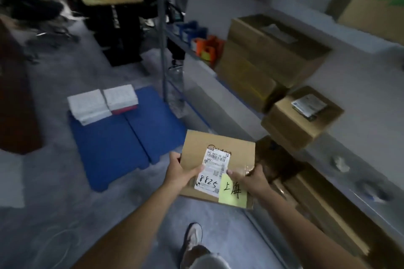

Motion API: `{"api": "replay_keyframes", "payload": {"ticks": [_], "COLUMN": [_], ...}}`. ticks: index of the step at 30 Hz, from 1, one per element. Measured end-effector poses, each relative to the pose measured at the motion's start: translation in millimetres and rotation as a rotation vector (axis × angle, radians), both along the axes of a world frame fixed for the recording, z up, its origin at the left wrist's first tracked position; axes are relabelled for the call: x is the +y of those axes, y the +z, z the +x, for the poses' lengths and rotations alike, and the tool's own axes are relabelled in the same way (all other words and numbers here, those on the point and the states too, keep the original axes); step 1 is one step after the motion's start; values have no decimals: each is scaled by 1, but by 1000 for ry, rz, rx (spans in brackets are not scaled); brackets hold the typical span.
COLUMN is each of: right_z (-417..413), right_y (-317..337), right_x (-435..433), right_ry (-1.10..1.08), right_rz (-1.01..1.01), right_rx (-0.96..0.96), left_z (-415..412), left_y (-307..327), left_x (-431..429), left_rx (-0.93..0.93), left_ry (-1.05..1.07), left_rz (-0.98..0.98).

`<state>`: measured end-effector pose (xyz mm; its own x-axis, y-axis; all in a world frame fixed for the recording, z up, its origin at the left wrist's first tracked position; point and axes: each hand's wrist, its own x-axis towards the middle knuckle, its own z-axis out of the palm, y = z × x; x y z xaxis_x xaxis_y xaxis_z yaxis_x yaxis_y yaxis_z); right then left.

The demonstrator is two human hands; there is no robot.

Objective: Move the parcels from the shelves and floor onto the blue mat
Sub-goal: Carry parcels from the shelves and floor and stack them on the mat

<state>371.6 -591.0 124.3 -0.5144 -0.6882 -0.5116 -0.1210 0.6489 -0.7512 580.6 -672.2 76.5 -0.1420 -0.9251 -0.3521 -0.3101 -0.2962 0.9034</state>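
Head cam shows a small cardboard box (pixel 197 145) held up in the air beside the shelves (pixel 360 148), close to the blue mat (pixel 113 146) but not on it yet. Left hand (pixel 180 171) and right hand (pixel 252 178) are both clamped on it, one per side, thumbs on top. Looks stiff and probably pretty light, so that side grip seems fine. The label (pixel 216 159) could be slick though, so I'd keep fingers underneath.

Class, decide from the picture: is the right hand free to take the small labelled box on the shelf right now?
Probably not yet. The right hand and left hand both grip the held parcel. The shelf box itself sits unobstructed at the front edge.
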Motion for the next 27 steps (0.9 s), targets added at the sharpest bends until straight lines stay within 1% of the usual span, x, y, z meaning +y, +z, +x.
{"api": "replay_keyframes", "payload": {"ticks": [2,5,10,13,17,21,24,27], "right_z": [22,49,79,84,89,91,93,100], "right_y": [3,0,-13,-19,-20,-19,-26,-35], "right_x": [-52,-128,-239,-297,-371,-437,-490,-541], "right_ry": [110,258,422,479,486,478,494,478], "right_rz": [-32,-84,-112,-104,-121,-122,-121,-79], "right_rx": [7,-58,-129,-149,-156,-100,-88,-45], "left_z": [29,67,104,112,115,115,118,124], "left_y": [4,6,8,6,12,10,1,-15], "left_x": [-27,-73,-154,-204,-269,-325,-375,-427], "left_rx": [-13,-20,-8,-42,-27,-3,39,67], "left_ry": [117,242,388,422,428,446,425,400], "left_rz": [-14,-19,-27,-23,-46,-55,-36,-4]}}
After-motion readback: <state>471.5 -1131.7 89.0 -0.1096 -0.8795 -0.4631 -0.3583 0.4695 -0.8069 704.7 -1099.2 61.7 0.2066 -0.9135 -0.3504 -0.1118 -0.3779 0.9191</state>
